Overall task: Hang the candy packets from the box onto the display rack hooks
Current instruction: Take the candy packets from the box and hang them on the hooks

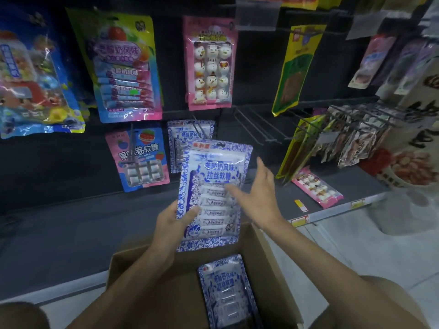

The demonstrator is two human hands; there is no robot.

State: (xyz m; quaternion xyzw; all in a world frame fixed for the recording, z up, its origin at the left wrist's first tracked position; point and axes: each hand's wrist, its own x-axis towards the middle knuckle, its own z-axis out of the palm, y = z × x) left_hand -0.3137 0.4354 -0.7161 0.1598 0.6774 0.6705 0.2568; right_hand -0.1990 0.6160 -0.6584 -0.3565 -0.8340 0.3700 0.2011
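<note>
My left hand (pixel 172 223) grips the lower left edge of a blue-and-white candy packet (pixel 215 184), holding it upright above the cardboard box (pixel 266 264). My right hand (pixel 257 193) is open beside the packet's right side, fingers spread; its index finger lies across the packet's front. More of the same packets (pixel 226 290) lie inside the box. A matching packet (pixel 183 138) hangs on a rack hook (pixel 198 128) just behind the held one.
Other packets hang around: a pink snowman pack (pixel 210 62), a pink-blue pack (pixel 139 157), a colourful pack (pixel 123 67). Bare hooks (pixel 254 125) jut out to the right. A pink pack (pixel 317 188) lies on the dark shelf (pixel 71 231). Snack bags (pixel 351 138) crowd the right.
</note>
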